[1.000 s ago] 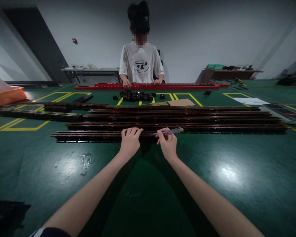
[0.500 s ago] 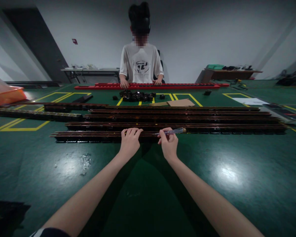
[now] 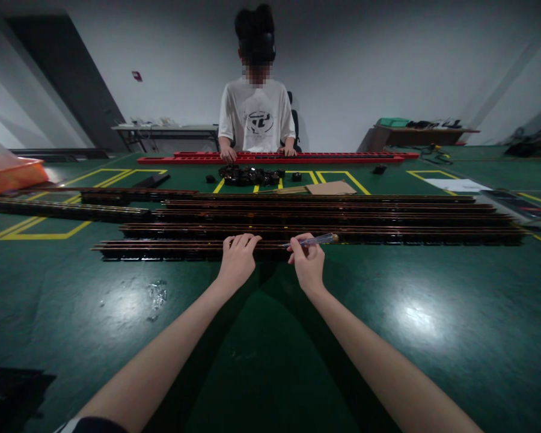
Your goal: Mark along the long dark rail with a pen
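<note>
My left hand is closed over the nearest long black rail, its fingertips behind the rail's top edge and the thumb pointing right. Thin copper-coloured strips run along the top of this rail. Between the fingers of my right hand lies a small screwdriver with a clear handle and a yellowish end. It slants nearly flat, its thin tip pointing left at the rail's top; whether the tip touches a strip I cannot tell. Several similar rails lie parallel just behind both hands.
More dark rails lie at the left, by an orange bin. Farther back are small black parts, cardboard and a long red frame. A co-worker has both hands at that frame. White paper lies right.
The screwdriver's handle end has shifted very slightly to the left in my right hand. My left hand stays almost still on the rail.
</note>
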Demonstrator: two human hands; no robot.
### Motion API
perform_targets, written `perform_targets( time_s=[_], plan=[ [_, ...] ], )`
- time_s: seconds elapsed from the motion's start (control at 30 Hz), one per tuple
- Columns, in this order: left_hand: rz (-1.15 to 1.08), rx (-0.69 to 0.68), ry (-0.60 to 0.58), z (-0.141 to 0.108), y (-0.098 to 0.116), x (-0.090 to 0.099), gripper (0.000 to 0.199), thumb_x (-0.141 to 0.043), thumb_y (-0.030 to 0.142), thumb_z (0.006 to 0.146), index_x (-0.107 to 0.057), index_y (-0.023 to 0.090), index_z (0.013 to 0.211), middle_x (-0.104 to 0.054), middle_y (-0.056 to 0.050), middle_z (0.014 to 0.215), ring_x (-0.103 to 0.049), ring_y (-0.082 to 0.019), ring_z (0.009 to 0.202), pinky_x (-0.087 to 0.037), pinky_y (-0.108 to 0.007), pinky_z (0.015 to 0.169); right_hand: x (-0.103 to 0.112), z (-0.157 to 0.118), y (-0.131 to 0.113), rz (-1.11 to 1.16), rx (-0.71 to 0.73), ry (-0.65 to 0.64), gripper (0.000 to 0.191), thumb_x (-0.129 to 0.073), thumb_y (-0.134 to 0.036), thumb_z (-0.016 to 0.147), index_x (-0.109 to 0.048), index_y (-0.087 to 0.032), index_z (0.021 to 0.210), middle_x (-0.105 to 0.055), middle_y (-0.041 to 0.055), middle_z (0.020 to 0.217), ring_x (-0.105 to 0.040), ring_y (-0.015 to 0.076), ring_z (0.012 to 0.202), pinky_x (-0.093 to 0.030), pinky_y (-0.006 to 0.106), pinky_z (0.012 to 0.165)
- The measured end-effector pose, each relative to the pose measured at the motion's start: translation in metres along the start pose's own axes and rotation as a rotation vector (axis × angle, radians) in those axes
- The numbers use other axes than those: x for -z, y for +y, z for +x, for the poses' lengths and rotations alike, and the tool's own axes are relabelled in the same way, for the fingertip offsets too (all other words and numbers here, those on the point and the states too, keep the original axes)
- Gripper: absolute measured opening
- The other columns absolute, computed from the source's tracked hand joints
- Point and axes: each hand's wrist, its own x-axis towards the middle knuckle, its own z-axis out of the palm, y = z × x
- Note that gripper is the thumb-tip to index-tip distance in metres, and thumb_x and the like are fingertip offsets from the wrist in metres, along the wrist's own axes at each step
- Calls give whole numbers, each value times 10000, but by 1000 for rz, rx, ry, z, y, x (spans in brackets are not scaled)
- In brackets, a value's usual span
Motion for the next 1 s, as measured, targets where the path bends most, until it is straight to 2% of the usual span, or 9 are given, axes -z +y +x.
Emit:
perform_targets(
  time_s=[0.17,0.43,0.63,1.0],
  plan=[
    [-23,-4,-14,0,-1,-1,451,-350,51,822,-592,161,1185,-646,-97,1182,-568,-245,1107,-333,-451,985,-1,0,0,-4,-4,7,170,-565,-342,815,-538,-203,722,-600,-29,589,-528,109,419,-425,224,411],
    [-31,-18,-9,1,0,2,387,-485,256,814,-590,161,1174,-651,-107,1170,-565,-277,1093,-336,-468,979,0,0,-1,-17,-5,8,181,-560,-354,817,-539,-203,720,-595,-26,589,-527,113,424,-425,226,410],
    [-13,-20,3,1,1,2,363,-501,392,872,-597,178,1150,-660,-100,1143,-570,-278,1069,-346,-459,962,0,0,-1,-25,-9,6,179,-566,-353,812,-542,-200,724,-603,-21,599,-529,113,424,-432,227,407],
    [9,-10,13,2,1,2,315,-514,380,900,-604,178,1124,-665,-98,1117,-573,-275,1039,-351,-446,939,0,0,-2,-35,-6,8,175,-562,-346,816,-537,-206,713,-615,-19,590,-533,115,422,-443,230,410]
  ],
)
